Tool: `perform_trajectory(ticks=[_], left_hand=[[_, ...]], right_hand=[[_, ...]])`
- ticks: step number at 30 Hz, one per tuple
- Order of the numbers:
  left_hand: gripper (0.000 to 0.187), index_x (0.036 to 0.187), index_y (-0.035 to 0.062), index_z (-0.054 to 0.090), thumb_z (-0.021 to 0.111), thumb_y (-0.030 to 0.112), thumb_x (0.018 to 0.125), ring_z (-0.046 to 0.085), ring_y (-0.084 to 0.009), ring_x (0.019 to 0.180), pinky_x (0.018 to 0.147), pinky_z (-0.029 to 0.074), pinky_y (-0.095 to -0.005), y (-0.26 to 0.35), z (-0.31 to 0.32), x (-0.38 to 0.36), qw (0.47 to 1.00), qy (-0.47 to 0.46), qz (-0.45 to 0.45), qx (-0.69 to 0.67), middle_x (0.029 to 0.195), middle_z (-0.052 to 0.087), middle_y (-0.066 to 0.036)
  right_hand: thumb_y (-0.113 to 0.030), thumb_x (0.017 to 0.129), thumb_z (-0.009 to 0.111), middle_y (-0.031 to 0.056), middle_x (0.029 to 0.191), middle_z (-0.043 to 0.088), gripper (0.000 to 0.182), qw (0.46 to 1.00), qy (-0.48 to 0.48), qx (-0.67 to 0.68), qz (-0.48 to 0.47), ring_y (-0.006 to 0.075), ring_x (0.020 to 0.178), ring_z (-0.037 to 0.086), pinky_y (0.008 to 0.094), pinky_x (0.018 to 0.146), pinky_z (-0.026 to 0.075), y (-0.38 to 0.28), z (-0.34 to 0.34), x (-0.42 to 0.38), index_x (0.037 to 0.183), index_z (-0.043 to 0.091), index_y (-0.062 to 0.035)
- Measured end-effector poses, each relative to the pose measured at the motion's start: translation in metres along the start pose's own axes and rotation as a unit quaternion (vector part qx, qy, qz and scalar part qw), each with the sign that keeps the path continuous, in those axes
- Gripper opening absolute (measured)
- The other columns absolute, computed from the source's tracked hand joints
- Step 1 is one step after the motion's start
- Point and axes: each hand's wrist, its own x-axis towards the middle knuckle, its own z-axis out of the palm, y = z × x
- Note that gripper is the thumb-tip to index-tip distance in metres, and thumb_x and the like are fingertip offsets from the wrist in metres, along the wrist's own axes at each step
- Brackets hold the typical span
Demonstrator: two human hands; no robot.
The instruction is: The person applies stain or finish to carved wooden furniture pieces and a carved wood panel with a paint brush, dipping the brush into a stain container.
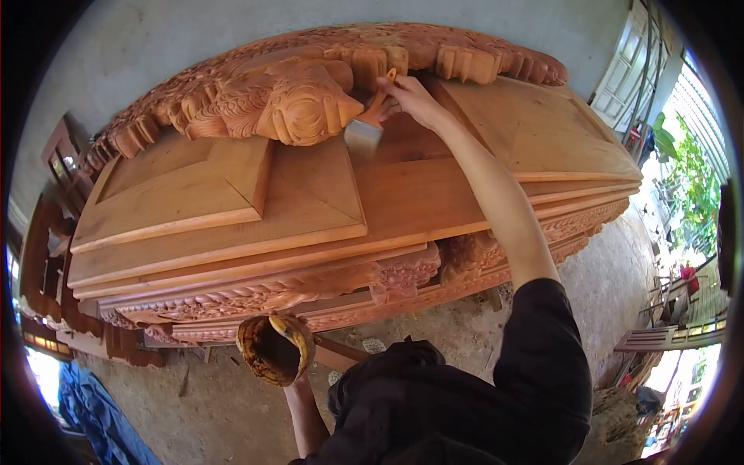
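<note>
My right hand (415, 102) is closed around the handle of a wide flat paintbrush (364, 138). Its bristles point down over the wooden top of a large carved piece of furniture (418, 198), just right of a rounded carved head (306, 105). Low in the view, my left hand (297, 385) holds up a round pot (242, 350) by its underside, most of the fingers hidden behind it. Yellow-brown drips coat the pot's rim, and its inside looks dark. The pot is in front of the furniture's carved lower edge.
A long carved crest (465, 58) runs along the back, near a grey wall (194, 39). Raised panels (178, 194) lie on the top at both sides. Dark wooden furniture (46, 263) stands at the left, above a blue cloth (105, 415). Concrete floor (612, 271) shows at the right.
</note>
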Motion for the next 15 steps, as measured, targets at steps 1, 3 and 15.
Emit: perform_trajectory(ticks=[1, 3, 15], left_hand=[[0.074, 0.156, 0.0158, 0.024, 0.047, 0.055, 0.098, 0.047, -0.0379, 0.132, 0.09, 0.055, -0.0576, -0.002, 0.0, 0.0, 0.999, 0.02, -0.021, -0.03, 0.147, 0.043, -0.021], [0.072, 0.15, 0.0132, 0.033, 0.064, 0.044, 0.093, 0.05, -0.0341, 0.126, 0.083, 0.059, -0.0526, -0.004, -0.001, 0.005, 1.0, 0.003, -0.023, 0.012, 0.14, 0.046, -0.019], [0.061, 0.149, 0.0101, 0.036, 0.048, 0.046, 0.101, 0.054, -0.0359, 0.123, 0.085, 0.058, -0.0533, 0.016, 0.017, -0.004, 0.998, 0.004, -0.056, 0.019, 0.138, 0.049, -0.021]], right_hand=[[-0.022, 0.102, 0.055, 0.0161, 0.095, 0.071, 0.026, 1.0, -0.005, 0.001, 0.001, 0.0238, 0.075, 0.074, 0.0326, 0.064, 0.061, 0.002, 0.003, 0.002, 0.112, 0.058, 0.0028], [-0.023, 0.103, 0.055, 0.016, 0.099, 0.071, 0.029, 0.965, 0.097, -0.214, -0.117, 0.0242, 0.079, 0.074, 0.0321, 0.066, 0.059, 0.011, 0.011, 0.002, 0.108, 0.057, 0.0057], [-0.019, 0.101, 0.041, 0.0219, 0.091, 0.069, 0.021, 0.981, 0.037, 0.179, -0.061, 0.0287, 0.079, 0.068, 0.0407, 0.077, 0.054, 0.029, 0.048, -0.028, 0.097, 0.053, -0.0024]])
